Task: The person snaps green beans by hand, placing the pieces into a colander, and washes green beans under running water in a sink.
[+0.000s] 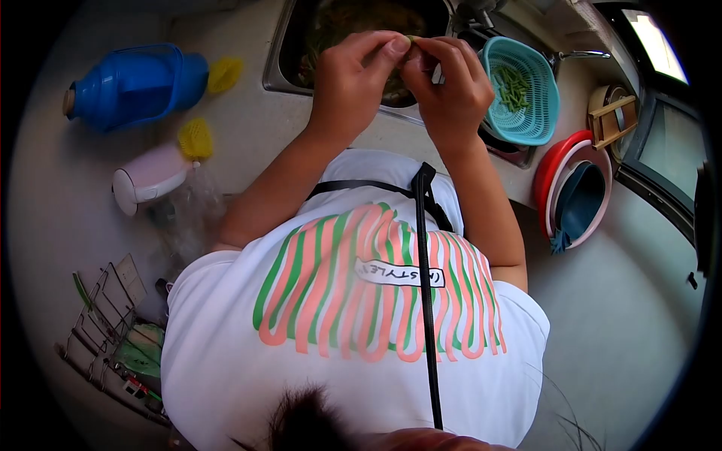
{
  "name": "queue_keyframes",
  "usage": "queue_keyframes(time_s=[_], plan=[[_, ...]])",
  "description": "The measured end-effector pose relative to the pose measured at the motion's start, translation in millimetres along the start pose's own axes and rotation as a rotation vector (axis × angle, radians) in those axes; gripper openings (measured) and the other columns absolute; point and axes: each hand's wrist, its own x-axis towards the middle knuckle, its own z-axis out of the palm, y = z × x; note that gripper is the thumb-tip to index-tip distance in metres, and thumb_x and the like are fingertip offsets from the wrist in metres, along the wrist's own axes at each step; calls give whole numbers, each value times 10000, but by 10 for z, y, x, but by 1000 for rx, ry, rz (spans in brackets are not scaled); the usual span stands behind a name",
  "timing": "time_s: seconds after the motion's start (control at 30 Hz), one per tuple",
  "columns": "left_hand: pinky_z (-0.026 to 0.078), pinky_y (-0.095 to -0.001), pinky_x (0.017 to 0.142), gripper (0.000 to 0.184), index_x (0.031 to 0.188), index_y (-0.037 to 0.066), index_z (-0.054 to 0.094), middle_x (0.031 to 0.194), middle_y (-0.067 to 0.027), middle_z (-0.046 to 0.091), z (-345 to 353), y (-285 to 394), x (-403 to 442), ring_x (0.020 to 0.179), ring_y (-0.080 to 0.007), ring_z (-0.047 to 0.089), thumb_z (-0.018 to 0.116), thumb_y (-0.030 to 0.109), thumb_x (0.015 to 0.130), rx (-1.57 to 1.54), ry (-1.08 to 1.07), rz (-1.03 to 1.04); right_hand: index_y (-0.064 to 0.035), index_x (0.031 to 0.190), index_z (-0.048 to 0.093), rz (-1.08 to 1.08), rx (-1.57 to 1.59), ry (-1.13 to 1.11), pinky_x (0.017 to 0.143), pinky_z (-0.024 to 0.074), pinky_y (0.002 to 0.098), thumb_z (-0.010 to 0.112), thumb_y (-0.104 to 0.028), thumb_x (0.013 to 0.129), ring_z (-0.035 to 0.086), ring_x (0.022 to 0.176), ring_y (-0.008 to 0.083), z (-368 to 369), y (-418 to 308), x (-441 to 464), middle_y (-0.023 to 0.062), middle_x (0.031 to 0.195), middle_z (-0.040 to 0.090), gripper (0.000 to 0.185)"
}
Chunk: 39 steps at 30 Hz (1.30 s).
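Note:
Over the sink (277, 56), my left hand (352, 84) and my right hand (456, 84) meet at the fingertips. Both are closed in a pinch on a small green piece, apparently a green bean (411, 38), mostly hidden by the fingers. Beneath them the sink holds dark water with greenish stuff in it, too dim to make out fully. Close to the right of my right hand, a turquoise plastic basket (540, 113) contains short pieces of green beans (511, 88).
On the left stand a blue thermos (135, 86), a pink-and-white kettle (154, 174) and yellow netted things (195, 138). Stacked basins (543, 180) lie at the right, near a wooden-handled item (615, 122) and a window (665, 139). A wire rack (98, 338) is at lower left.

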Motion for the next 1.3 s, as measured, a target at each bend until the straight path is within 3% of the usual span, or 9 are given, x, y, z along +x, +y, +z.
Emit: queue_keyframes(time_s=[0.13,0.27,0.4,0.53,0.63,0.67,0.77,1.1,1.3], plan=[[517,-235,807,250,1069,30,729,941,-33,722,21,61,44,835,-90,639,622,250,1014,-359,-9,-174,-28,946,696,25,89,49,642,546,325,788,12,734,663,733,263,39,-11,-84,102,875,685,235],[454,-212,806,294,1150,41,709,905,3,636,-48,30,74,825,-69,539,540,259,1050,-263,-55,-147,-62,1039,729,66,98,152,663,539,310,766,12,803,659,772,245,-2,120,-148,79,949,694,249],[397,-207,782,360,1246,41,674,915,12,519,-161,-54,79,787,-76,440,471,274,1061,-311,-111,-93,-113,1137,726,15,-196,-92,752,526,339,745,-73,849,635,869,272,-59,371,-212,96,1098,665,292],[404,-211,777,353,1298,46,649,973,-6,509,-204,50,10,813,-91,467,539,246,1028,-113,-120,72,-126,1238,696,372,159,-316,789,537,326,731,-64,855,660,949,242,-169,405,-172,93,1238,622,389],[440,-225,796,362,1336,67,622,964,-4,534,-244,226,-25,864,-105,522,628,174,990,160,-184,133,-131,1253,691,243,451,-320,796,543,324,710,-8,855,668,986,205,-249,172,110,91,1203,642,417],[485,-243,846,393,1321,79,617,978,-16,591,-229,170,-26,932,-119,593,704,111,939,-8,-191,27,-106,1210,701,207,407,-327,760,551,308,690,37,854,682,943,206,-264,73,175,82,1127,670,384],[510,-255,879,363,1279,82,622,1006,-36,649,-253,129,5,945,-129,639,718,113,930,1,-177,139,-80,1134,716,19,261,-468,710,557,292,699,19,855,694,868,211,-346,99,259,69,1044,689,297],[551,-299,809,135,1011,36,713,976,-69,711,-466,179,57,893,-189,693,721,117,904,360,-235,238,-70,1053,739,161,172,-553,765,559,289,742,-48,866,696,906,211,-391,-28,317,61,1026,701,188],[570,-333,762,134,1006,24,712,999,-107,719,-431,56,90,902,-249,711,709,123,916,516,-216,503,-35,968,726,-183,-23,-549,718,547,357,734,-37,826,646,811,270,-328,-20,404,87,941,655,142]])
